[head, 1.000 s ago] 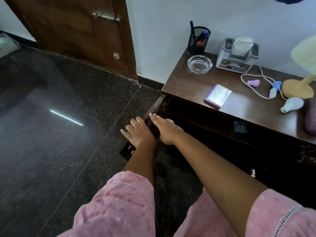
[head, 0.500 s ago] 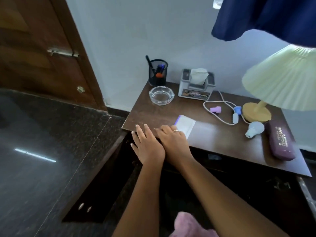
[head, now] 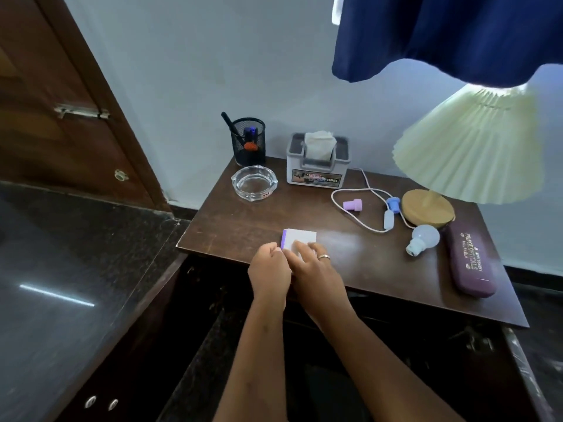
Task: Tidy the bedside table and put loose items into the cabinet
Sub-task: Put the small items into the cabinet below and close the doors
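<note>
**Pad First in Bedside Clear-Up**

Both your hands meet at the pad (head: 301,237), which lies on the table (head: 359,260) well left of the lamp (head: 426,205) and nearer you, by the front edge. Your left hand (head: 269,271) curls its fingers against the pad's purple side, seemingly pinching it. Your right hand (head: 316,269) lays bent fingers across the top, thumb hidden, so a grip there cannot be told. The step in hand looks like picking up the first loose item. Next you likely need a firm lift, then a carry down into the cabinet (head: 207,287), open below and left of the lamp. The case (head: 469,260), just in front of the lamp, waits.
</note>
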A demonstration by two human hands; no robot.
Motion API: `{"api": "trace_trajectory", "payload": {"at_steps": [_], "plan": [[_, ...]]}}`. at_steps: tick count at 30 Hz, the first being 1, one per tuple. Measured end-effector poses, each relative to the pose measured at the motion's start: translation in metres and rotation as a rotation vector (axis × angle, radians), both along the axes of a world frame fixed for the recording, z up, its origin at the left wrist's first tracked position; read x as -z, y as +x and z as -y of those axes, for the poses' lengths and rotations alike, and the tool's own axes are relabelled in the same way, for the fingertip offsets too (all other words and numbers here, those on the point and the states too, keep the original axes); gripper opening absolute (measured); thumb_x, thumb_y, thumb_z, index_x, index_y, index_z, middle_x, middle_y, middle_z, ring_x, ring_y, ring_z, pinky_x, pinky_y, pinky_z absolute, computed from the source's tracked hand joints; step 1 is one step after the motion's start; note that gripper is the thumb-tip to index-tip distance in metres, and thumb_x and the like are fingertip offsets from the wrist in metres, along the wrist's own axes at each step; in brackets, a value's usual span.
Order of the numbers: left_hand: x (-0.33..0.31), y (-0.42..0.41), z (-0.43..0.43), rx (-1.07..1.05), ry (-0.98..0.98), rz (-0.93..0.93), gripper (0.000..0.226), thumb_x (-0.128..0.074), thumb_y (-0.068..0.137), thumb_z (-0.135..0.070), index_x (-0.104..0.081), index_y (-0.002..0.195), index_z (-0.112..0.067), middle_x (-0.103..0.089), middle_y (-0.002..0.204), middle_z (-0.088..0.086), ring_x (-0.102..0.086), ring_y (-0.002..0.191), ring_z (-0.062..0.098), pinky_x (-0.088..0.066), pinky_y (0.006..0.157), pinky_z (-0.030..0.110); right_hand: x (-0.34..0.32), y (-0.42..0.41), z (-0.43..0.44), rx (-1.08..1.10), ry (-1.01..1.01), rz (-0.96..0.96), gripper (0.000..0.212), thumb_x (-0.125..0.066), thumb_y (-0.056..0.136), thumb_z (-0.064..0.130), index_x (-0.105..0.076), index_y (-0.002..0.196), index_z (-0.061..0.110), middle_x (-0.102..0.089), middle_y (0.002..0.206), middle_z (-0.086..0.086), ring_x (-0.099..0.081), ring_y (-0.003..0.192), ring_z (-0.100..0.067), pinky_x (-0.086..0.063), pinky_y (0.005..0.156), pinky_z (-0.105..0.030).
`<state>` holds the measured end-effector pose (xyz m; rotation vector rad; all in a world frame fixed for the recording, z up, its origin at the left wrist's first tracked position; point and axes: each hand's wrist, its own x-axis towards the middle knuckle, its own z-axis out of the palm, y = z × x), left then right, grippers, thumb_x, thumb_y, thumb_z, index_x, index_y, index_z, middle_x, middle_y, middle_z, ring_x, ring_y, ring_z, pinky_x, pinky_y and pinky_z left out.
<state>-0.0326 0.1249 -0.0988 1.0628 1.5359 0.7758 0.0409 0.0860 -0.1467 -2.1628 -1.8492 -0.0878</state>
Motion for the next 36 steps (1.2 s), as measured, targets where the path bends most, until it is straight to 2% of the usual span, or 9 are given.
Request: {"api": "trace_trajectory", "payload": {"at_steps": [6, 9, 12, 14, 19, 23, 27, 31, 36], "plan": [[-0.001, 0.014, -0.005, 0.027, -0.134, 0.258, 0.026, -0.05, 0.094, -0.026, -0.065, 0.102, -0.006, -0.069, 0.101, 0.012, -0.062, 0.081, 0.02, -0.05, 0.069, 0.025, -0.011, 0.01, 0.022, -0.073, 0.204, -0.107, 0.043, -0.076, 0.071, 0.013, -0.06, 0.11, 0.02, -0.068, 0.106, 0.005, -0.067, 0.101, -0.025, -0.056, 0.055, -0.029], [-0.008, 0.012, -0.004, 0.096, -0.174, 0.501, 0.026, -0.05, 0.096, -0.033, -0.062, 0.088, -0.012, -0.068, 0.076, 0.003, -0.061, 0.061, 0.011, -0.05, 0.056, 0.021, -0.03, 0.013, 0.029, 0.063, 0.322, -0.585, 0.027, -0.049, 0.092, 0.017, -0.059, 0.117, 0.021, -0.067, 0.103, 0.007, -0.062, 0.09, -0.004, -0.049, 0.076, -0.019], [-0.006, 0.01, 0.004, 0.206, -0.117, 0.434, 0.029, -0.06, 0.09, -0.032, -0.062, 0.112, -0.014, -0.069, 0.093, 0.004, -0.061, 0.074, 0.014, -0.047, 0.066, 0.026, -0.041, 0.023, 0.031, 0.284, 0.351, -1.045, 0.027, -0.054, 0.091, 0.032, -0.057, 0.117, 0.026, -0.066, 0.106, 0.007, -0.065, 0.094, -0.007, -0.053, 0.088, -0.028], [-0.009, 0.01, 0.012, 0.2, -0.13, 0.351, 0.025, -0.066, 0.086, -0.022, -0.062, 0.11, -0.015, -0.068, 0.094, 0.002, -0.062, 0.077, 0.013, -0.048, 0.066, 0.025, -0.051, 0.028, 0.04, 0.409, 0.308, -1.354, 0.013, -0.054, 0.093, 0.024, -0.057, 0.104, 0.03, -0.067, 0.107, -0.002, -0.068, 0.095, -0.018, -0.058, 0.082, -0.041], [-0.015, 0.003, 0.035, 0.464, -0.308, 0.143, 0.017, -0.067, 0.086, -0.018, -0.059, 0.098, -0.011, -0.067, 0.088, 0.005, -0.061, 0.075, 0.014, -0.05, 0.064, 0.027, -0.062, 0.047, 0.096, 0.488, 0.031, -1.766, 0.017, -0.045, 0.099, 0.012, -0.059, 0.107, 0.013, -0.069, 0.102, -0.011, -0.068, 0.09, -0.022, -0.058, 0.075, -0.037], [-0.016, 0.007, 0.057, 0.664, -0.474, 0.0, 0.009, -0.062, 0.09, -0.012, -0.055, 0.093, -0.008, -0.065, 0.083, 0.008, -0.062, 0.072, 0.017, -0.052, 0.066, 0.03, -0.057, 0.068, 0.131, 0.601, -0.251, -1.757, 0.014, -0.048, 0.096, 0.008, -0.062, 0.095, 0.011, -0.068, 0.087, -0.009, -0.065, 0.077, -0.019, -0.058, 0.062, -0.032], [0.005, 0.025, 0.064, 0.545, -0.506, -0.03, 0.026, -0.053, 0.095, -0.014, -0.052, 0.118, 0.0, -0.062, 0.098, 0.017, -0.063, 0.082, 0.027, -0.05, 0.068, 0.036, -0.041, 0.072, 0.138, 0.631, -0.185, -1.701, 0.013, -0.05, 0.095, 0.002, -0.061, 0.094, 0.01, -0.067, 0.091, -0.01, -0.064, 0.081, -0.018, -0.058, 0.061, -0.027], [0.021, 0.042, 0.078, 0.438, -0.586, 0.157, 0.035, -0.046, 0.098, -0.036, -0.055, 0.104, -0.002, -0.059, 0.09, 0.015, -0.06, 0.086, 0.026, -0.051, 0.08, 0.041, -0.018, 0.064, 0.133, 0.524, -0.102, -1.225, 0.03, -0.062, 0.078, -0.011, -0.072, 0.097, 0.01, -0.071, 0.097, -0.011, -0.066, 0.093, -0.024, -0.054, 0.083, -0.034], [0.037, 0.037, 0.069, 0.363, -0.68, 0.158, 0.029, -0.044, 0.099, -0.013, -0.054, 0.125, -0.004, -0.06, 0.117, 0.017, -0.062, 0.102, 0.03, -0.051, 0.078, 0.038, -0.008, 0.044, 0.116, 0.457, -0.237, -1.282, 0.037, -0.049, 0.079, -0.016, -0.072, 0.103, 0.001, -0.066, 0.116, -0.008, -0.058, 0.112, -0.016, -0.05, 0.096, -0.03]]}}
